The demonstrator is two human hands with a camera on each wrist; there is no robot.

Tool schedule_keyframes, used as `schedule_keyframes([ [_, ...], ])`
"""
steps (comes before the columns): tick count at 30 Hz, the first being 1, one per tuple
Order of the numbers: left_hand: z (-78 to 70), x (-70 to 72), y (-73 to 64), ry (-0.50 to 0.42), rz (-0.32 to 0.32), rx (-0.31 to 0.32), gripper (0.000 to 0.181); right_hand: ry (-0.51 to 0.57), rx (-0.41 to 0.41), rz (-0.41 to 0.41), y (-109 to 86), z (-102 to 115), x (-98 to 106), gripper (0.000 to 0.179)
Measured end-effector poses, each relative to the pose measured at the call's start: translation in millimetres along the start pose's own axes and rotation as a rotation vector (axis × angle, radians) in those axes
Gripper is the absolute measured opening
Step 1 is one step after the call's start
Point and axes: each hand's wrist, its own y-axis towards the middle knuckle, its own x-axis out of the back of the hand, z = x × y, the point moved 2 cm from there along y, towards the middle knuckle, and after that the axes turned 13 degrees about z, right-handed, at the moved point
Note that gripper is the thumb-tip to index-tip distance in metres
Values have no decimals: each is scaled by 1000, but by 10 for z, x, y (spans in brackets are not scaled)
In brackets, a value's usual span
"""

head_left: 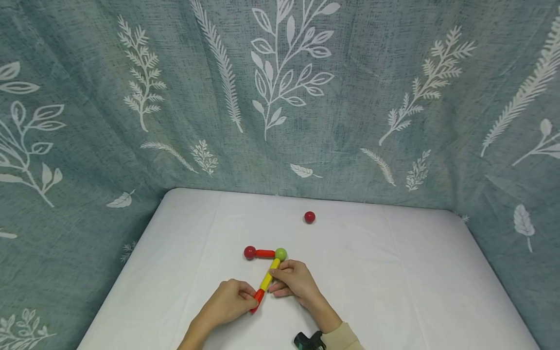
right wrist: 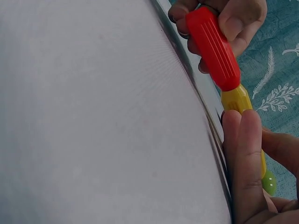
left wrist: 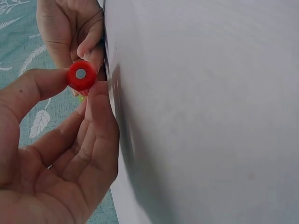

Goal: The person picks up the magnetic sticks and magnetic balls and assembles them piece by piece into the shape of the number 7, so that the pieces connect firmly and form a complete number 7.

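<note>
My left hand (head_left: 232, 300) pinches a red magnetic rod (head_left: 258, 299) between thumb and fingers. In the left wrist view, that rod's free end (left wrist: 80, 73) faces the camera and shows a round grey metal disc. The rod's other end meets a yellow rod (head_left: 268, 277), which my right hand (head_left: 295, 281) holds between thumb and fingers. A green ball (head_left: 281, 253) touches the far end of the yellow rod. From this ball a second red rod (head_left: 265, 253) extends left to a dark red ball (head_left: 250, 252). The right wrist view shows the ribbed red rod (right wrist: 215, 51) against the yellow one (right wrist: 236, 99).
Another dark red ball (head_left: 309, 217) lies apart, farther back on the white table (head_left: 393, 282). A green leaf-patterned cloth (head_left: 341, 160) rises behind and beside the table. A black device (head_left: 309, 341) sits at the right wrist, by a beige sleeve (head_left: 342, 338).
</note>
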Motion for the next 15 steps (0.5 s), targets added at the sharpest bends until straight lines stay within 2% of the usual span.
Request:
schedule_keyframes([
  [10,18,30,-1,-16,42,32,12,1,-6,-6,22,-24,3,34],
  [15,-2,147,36,6,19,31,24,4,-12,-5,25,-37,9,34],
])
